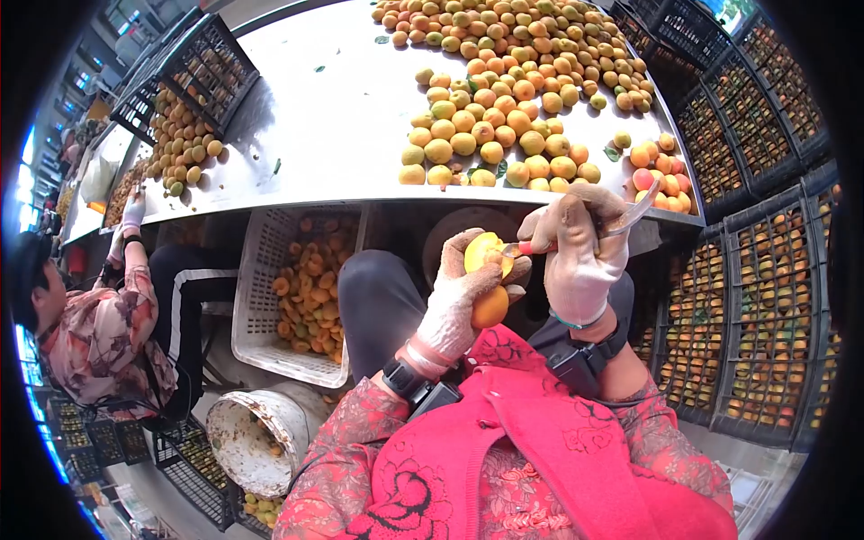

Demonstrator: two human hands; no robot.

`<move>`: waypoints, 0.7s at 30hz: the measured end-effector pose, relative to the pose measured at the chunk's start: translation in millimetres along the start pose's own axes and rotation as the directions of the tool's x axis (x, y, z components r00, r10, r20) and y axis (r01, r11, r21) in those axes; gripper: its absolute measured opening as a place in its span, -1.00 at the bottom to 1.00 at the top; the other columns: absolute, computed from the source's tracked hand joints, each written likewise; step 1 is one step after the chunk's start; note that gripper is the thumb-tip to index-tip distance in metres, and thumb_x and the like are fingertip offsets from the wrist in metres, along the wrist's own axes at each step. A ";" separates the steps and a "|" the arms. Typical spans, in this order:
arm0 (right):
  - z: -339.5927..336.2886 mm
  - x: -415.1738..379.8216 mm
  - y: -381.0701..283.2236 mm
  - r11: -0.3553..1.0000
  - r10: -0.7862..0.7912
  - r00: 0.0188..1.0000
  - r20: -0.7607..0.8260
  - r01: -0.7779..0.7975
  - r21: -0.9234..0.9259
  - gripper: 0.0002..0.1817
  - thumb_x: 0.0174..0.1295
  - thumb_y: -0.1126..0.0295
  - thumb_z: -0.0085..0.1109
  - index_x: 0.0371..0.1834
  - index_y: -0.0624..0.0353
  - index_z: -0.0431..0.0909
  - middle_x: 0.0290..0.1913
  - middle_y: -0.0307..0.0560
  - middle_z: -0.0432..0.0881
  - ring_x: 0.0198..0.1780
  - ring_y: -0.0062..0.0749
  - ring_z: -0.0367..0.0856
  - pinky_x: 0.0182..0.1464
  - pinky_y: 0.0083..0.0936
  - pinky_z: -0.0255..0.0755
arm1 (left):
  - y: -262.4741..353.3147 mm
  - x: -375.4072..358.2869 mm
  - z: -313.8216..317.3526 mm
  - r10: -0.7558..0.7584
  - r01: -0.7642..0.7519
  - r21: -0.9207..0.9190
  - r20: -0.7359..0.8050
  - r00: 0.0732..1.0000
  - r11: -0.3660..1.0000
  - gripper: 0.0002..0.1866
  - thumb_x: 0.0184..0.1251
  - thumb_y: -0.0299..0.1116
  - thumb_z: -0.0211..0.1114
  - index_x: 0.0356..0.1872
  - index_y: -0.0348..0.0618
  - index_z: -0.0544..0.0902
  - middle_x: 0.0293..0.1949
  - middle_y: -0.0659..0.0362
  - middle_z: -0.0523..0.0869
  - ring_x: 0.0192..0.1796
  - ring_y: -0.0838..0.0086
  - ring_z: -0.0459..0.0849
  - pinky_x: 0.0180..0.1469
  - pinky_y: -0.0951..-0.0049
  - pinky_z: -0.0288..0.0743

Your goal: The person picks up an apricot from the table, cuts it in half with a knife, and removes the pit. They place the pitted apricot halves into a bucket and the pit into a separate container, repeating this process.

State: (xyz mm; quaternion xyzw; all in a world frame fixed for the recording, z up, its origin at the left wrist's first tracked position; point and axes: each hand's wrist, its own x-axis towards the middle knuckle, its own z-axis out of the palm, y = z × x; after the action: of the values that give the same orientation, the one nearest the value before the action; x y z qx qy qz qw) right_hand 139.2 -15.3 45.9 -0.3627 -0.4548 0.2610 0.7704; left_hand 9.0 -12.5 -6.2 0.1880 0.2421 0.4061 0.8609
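Observation:
My left hand (454, 301), in a stained white glove, is closed around a cut apricot (483, 253) with its yellow flesh facing up. A second orange apricot piece (490, 308) sits lower in the same hand. My right hand (580, 261), also gloved, grips a slim red-handled metal tool (633, 209). One end of this tool meets the cut flesh; its curved metal end sticks out to the right past my fingers. Both hands are above my lap, just in front of the metal table's edge (306, 200).
Whole apricots (486, 126) are heaped on the table. Below stands a white crate (247, 315) of apricot halves, beside a dirty white bucket (256, 441). Black crates (738, 315) of apricots are stacked at right. A co-worker (103, 333) sits at left near a tipped crate (211, 76).

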 end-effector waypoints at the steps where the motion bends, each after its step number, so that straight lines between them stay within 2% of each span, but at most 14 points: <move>1: 0.5 -2.0 0.2 1.000 0.008 1.000 0.006 -0.008 -0.001 -0.85 0.50 0.44 0.00 0.05 0.17 0.38 -0.54 -0.21 0.43 -0.54 -0.54 0.45 -0.30 -0.39 0.52 | -0.9 -0.3 0.2 -0.002 0.002 0.006 0.002 1.000 1.000 -0.42 0.39 -0.52 0.22 0.35 -0.02 0.20 0.16 -0.04 0.53 0.10 0.17 0.69 0.04 0.21 0.67; 3: 0.3 -2.8 1.0 1.000 0.020 1.000 0.020 -0.020 0.007 -0.85 0.51 0.44 -0.01 0.07 0.17 0.37 -0.54 -0.22 0.42 -0.57 -0.54 0.42 -0.35 -0.42 0.51 | -2.8 -2.1 0.5 0.082 -0.084 0.053 0.049 0.995 0.995 -0.39 0.41 -0.50 0.20 0.41 0.01 0.16 0.16 -0.04 0.53 0.07 0.18 0.71 0.04 0.23 0.67; 7: 1.9 -0.8 -0.4 0.998 0.042 0.999 -0.024 -0.041 0.041 -0.86 0.51 0.43 -0.01 0.05 0.17 0.37 -0.55 -0.22 0.40 -0.60 -0.55 0.38 -0.40 -0.45 0.47 | 0.0 -5.0 7.2 0.091 -0.096 0.070 0.069 0.993 0.993 -0.34 0.42 -0.51 0.20 0.45 0.02 0.12 0.17 -0.06 0.53 0.08 0.19 0.71 0.04 0.24 0.66; 9: -0.3 -0.5 -3.4 0.998 0.053 0.999 0.001 -0.053 0.028 -0.87 0.51 0.42 -0.01 0.03 0.17 0.38 -0.57 -0.22 0.40 -0.62 -0.56 0.35 -0.44 -0.45 0.44 | 3.8 -8.9 15.0 0.107 -0.109 0.168 0.020 0.994 0.980 -0.37 0.32 -0.60 0.19 0.40 -0.01 0.26 0.09 0.09 0.51 0.03 0.41 0.60 0.10 0.36 0.59; 10: 0.5 -0.9 -5.3 0.998 0.051 0.999 -0.003 -0.051 0.027 -0.87 0.51 0.42 -0.01 0.03 0.17 0.38 -0.57 -0.22 0.40 -0.62 -0.56 0.35 -0.44 -0.45 0.44 | 2.5 -8.5 14.8 0.104 -0.106 0.171 0.022 0.994 0.980 -0.37 0.32 -0.60 0.19 0.40 -0.01 0.26 0.09 0.09 0.51 0.03 0.41 0.60 0.10 0.36 0.59; 12: 3.3 -1.7 -8.5 0.999 0.018 1.000 0.007 -0.018 -0.035 -0.88 0.52 0.41 -0.02 0.01 0.17 0.38 -0.59 -0.24 0.38 -0.64 -0.56 0.33 -0.48 -0.45 0.41 | -1.7 -6.5 14.2 0.237 -0.218 0.405 0.001 0.971 0.888 -0.39 0.31 -0.58 0.22 0.38 -0.04 0.30 0.07 0.11 0.51 0.01 0.47 0.59 0.11 0.45 0.54; 15: 5.2 -2.6 -7.0 0.999 0.039 0.999 -0.030 -0.039 -0.006 -0.88 0.52 0.38 -0.01 -0.02 0.17 0.39 -0.60 -0.24 0.36 -0.65 -0.58 0.29 -0.52 -0.48 0.37 | -2.8 -6.4 14.1 0.263 -0.229 0.440 -0.017 0.965 0.868 -0.40 0.29 -0.58 0.25 0.36 -0.06 0.33 0.05 0.13 0.51 0.00 0.50 0.59 0.13 0.49 0.50; 16: 5.3 -1.4 -6.2 0.999 0.039 0.999 -0.032 -0.040 -0.006 -0.88 0.52 0.38 -0.01 -0.02 0.17 0.39 -0.60 -0.24 0.36 -0.65 -0.58 0.29 -0.52 -0.48 0.37 | -2.4 -7.0 15.4 0.262 -0.228 0.441 -0.017 0.965 0.868 -0.40 0.29 -0.58 0.25 0.36 -0.06 0.33 0.05 0.13 0.51 0.00 0.50 0.59 0.13 0.49 0.50; 18: 5.4 4.0 -3.5 0.973 0.200 0.967 -0.157 -0.177 0.151 -0.86 0.50 0.34 0.04 -0.06 0.15 0.41 -0.62 -0.28 0.31 -0.67 -0.60 0.23 -0.56 -0.52 0.29 | -1.2 -9.1 19.1 0.190 -0.169 0.355 -0.026 0.981 0.919 -0.41 0.28 -0.59 0.26 0.33 -0.07 0.34 0.05 0.14 0.50 0.03 0.51 0.57 0.14 0.48 0.49; 19: 5.8 8.0 -3.3 0.955 0.239 0.951 -0.196 -0.193 0.225 -0.84 0.47 0.28 0.11 -0.12 0.10 0.42 -0.65 -0.34 0.24 -0.67 -0.62 0.19 -0.58 -0.54 0.20 | -2.2 -8.3 18.0 0.191 -0.169 0.356 -0.027 0.981 0.919 -0.41 0.28 -0.59 0.26 0.33 -0.07 0.34 0.05 0.14 0.50 0.03 0.51 0.57 0.14 0.48 0.49; 21: 1.9 10.3 1.7 0.947 0.263 0.941 -0.211 -0.211 0.242 -0.84 0.46 0.26 0.12 -0.14 0.08 0.43 -0.65 -0.36 0.22 -0.67 -0.63 0.18 -0.58 -0.55 0.19 | -5.5 -5.2 14.4 0.203 -0.187 0.450 0.013 0.979 0.873 -0.37 0.30 -0.69 0.21 0.35 -0.03 0.25 0.02 0.06 0.52 -0.07 0.34 0.74 0.01 0.35 0.68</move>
State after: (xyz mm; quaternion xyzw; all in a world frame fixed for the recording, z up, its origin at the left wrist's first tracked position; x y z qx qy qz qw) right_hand 142.0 -6.1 50.4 -0.3580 -0.2798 0.3543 0.8173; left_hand 17.7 -21.8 4.0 0.3978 0.3241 0.4271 0.7445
